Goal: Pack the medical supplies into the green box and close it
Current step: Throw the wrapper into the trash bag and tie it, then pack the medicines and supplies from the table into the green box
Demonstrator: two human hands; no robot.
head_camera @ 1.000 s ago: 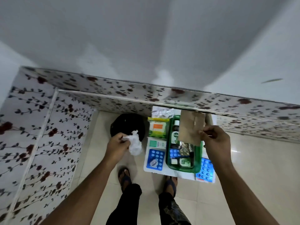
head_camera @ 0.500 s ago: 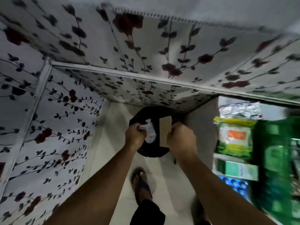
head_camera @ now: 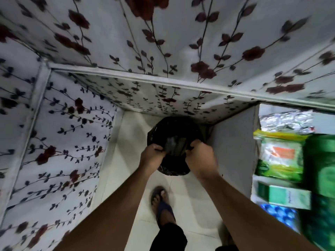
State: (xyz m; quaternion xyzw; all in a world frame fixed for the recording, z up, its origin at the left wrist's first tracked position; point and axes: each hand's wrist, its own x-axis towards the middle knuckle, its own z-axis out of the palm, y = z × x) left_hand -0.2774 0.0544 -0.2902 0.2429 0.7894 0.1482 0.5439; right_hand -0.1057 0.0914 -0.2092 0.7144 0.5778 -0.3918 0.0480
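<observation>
Gripping black bag rim, left hand, right hand, green box far right

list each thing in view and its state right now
black bin bag: mouth open, both hands at its rim
left hand: closed on the bag rim
right hand: closed on the bag rim
green box: blurred at right edge, lid state unclear
green-yellow packet: lying beside the box, unpacked

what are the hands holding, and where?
Both hands, left and right, pinch the near rim of the black bin bag, one each side.
</observation>
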